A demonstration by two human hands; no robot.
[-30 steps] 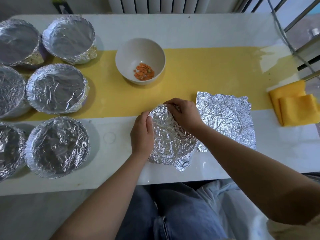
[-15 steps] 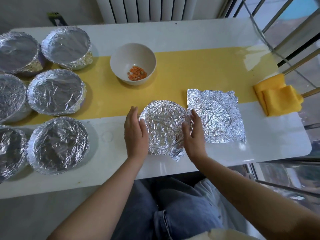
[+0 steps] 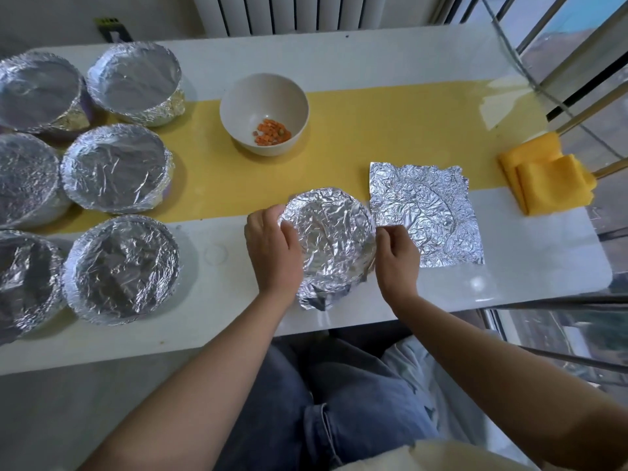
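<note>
A bowl wrapped in crinkled foil (image 3: 328, 239) stands near the table's front edge. My left hand (image 3: 272, 253) curls around its left side, with the thumb on the foil rim. My right hand (image 3: 396, 258) is at its right side, fingers curled and pinching the foil at the rim. A loose flap of foil sticks out under the bowl toward me. To the right lies a flat, creased foil sheet (image 3: 424, 212). Behind stands an uncovered white bowl (image 3: 264, 113) with diced orange pieces at the bottom.
Several foil-covered bowls (image 3: 117, 168) crowd the left part of the white table (image 3: 509, 273), which has a yellow strip across its middle. A folded yellow cloth (image 3: 547, 178) lies at the right edge. Metal rails stand on the right, a radiator behind.
My right hand came off the top of the foil to the bowl's right side, and now its fingers are curled on the rim. My left hand's fingers curled around the left side.
</note>
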